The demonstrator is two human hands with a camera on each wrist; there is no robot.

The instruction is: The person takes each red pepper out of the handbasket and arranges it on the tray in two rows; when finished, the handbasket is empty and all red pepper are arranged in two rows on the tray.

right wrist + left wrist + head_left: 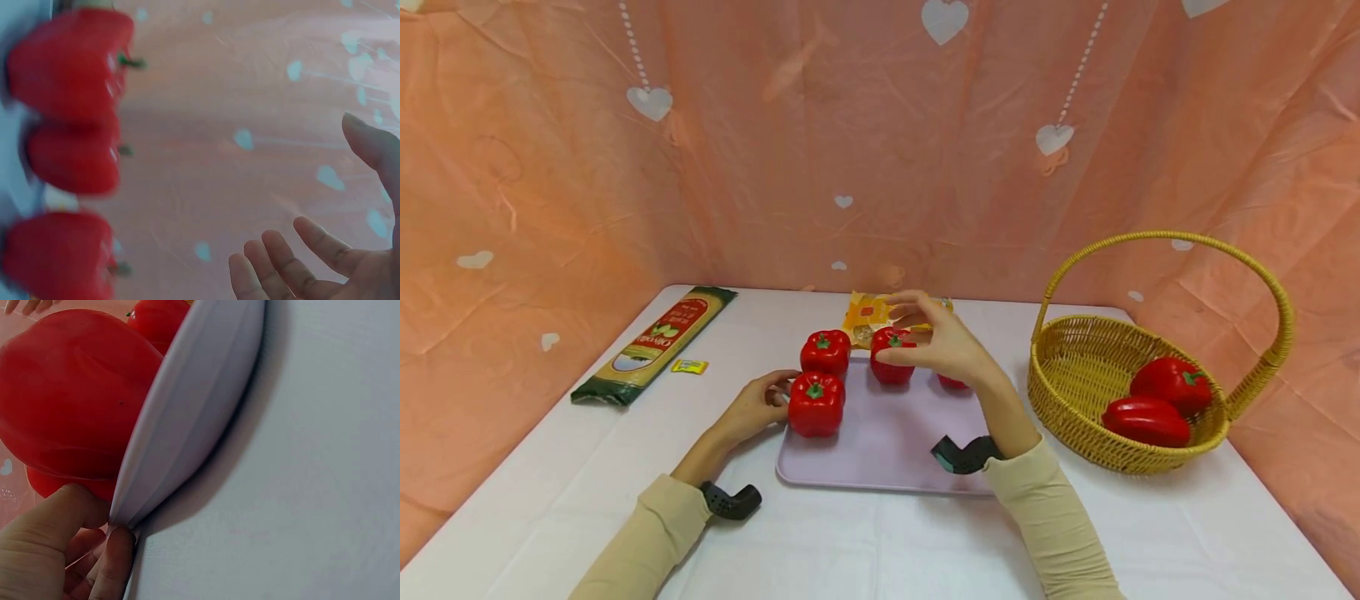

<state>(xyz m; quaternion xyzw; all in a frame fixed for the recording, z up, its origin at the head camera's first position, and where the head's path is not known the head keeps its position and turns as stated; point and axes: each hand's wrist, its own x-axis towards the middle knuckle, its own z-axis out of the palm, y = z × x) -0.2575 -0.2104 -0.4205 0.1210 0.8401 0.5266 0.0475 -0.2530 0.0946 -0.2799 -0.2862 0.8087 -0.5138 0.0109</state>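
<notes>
Peach draping backs the tray, the left hand pinching its rim, the right hand spread empty near likely slippery peppers best cupped round their sides.

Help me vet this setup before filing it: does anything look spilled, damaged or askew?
Nothing visible looks spilled or damaged. Mildly odd: the rear glossy red bell pepper in the round golden wicker basket lies tipped, stem sideways, while the matching red peppers plainly visible on the rectangular lilac tray stand stem-up.
</notes>
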